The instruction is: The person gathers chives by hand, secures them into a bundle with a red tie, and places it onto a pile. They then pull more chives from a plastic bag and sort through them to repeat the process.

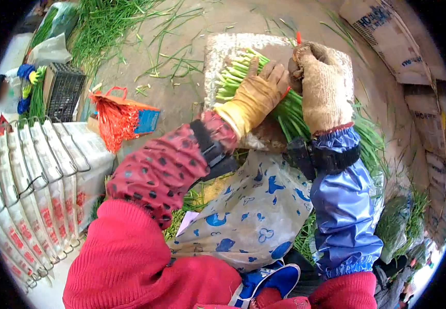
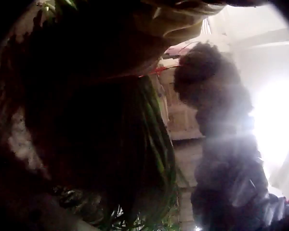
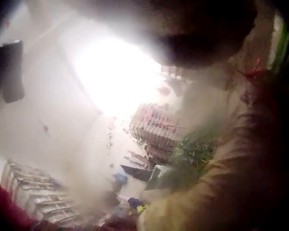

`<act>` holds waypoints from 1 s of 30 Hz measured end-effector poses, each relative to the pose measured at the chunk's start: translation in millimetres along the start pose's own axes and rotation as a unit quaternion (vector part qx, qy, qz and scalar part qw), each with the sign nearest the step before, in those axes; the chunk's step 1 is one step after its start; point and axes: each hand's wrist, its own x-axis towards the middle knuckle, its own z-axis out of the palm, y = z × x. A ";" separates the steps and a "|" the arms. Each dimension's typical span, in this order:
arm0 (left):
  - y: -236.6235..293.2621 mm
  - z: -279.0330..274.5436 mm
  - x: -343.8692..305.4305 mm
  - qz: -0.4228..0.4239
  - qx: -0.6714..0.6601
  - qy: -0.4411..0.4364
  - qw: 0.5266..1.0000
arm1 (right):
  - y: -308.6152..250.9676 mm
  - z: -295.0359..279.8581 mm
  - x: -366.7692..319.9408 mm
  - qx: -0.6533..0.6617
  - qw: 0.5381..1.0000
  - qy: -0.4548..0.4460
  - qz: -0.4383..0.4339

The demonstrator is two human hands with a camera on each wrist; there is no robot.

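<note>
A bunch of long green stalks (image 1: 291, 119), pale at the cut ends, lies across a worn, white-edged board (image 1: 342, 62). My left hand (image 1: 258, 95), in a yellow rubber glove, holds the bunch near its pale end, fingers bent over the stalks. My right hand (image 1: 326, 85), in a dirty knit glove, is curled beside it and grips a red tie (image 1: 286, 92). One end of the tie sticks up past the right fingers, and the rest runs to the bunch by the left hand. The left wrist view is dark; the right wrist view is washed out by glare.
Left of the board stands a box of red strips (image 1: 117, 118). Behind it are a black crate (image 1: 66, 90) and loose greens (image 1: 109, 33) on the floor. White crates (image 1: 43, 190) line the left; cardboard boxes (image 1: 388, 38) stand at right. A patterned plastic sheet (image 1: 249, 211) covers the lap.
</note>
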 end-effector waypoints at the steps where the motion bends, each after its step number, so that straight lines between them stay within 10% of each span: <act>1: -1.0 -0.6 2.8 0.000 0.005 -0.004 1.000 | -2.3 3.0 -1.6 -0.018 1.000 0.010 -0.019; 3: -1.0 3.2 12.1 -0.011 0.017 0.018 1.000 | 1.3 7.7 -12.3 -0.011 0.997 0.034 -0.064; 10: 0.5 20.8 37.2 -0.044 0.048 0.038 0.997 | 105.0 -16.4 -68.6 0.104 0.968 -0.089 0.210; 14: -3.0 18.8 29.2 -0.047 0.029 0.015 0.998 | 18.2 18.3 -78.0 -0.026 0.989 -0.133 0.064; 17: -6.4 -1.5 38.0 -0.021 0.040 0.194 0.980 | -60.1 3.4 -100.5 0.013 0.992 -0.091 0.084; 18: -3.2 -12.8 38.1 -0.028 0.024 0.232 0.972 | -54.8 8.1 -99.0 0.026 0.993 -0.088 -0.077; 21: 13.1 -71.3 51.3 -0.063 -0.050 0.315 0.946 | -111.1 -0.2 -122.9 -0.043 0.992 -0.047 -0.106; 25: 41.6 -108.1 85.3 -0.136 -0.624 0.282 0.716 | -138.1 -14.3 -142.8 0.018 0.992 -0.043 -0.120; 30: 60.0 -60.6 44.3 -0.198 -0.316 0.214 0.903 | -70.1 -18.3 -129.2 -0.050 0.998 0.017 -0.044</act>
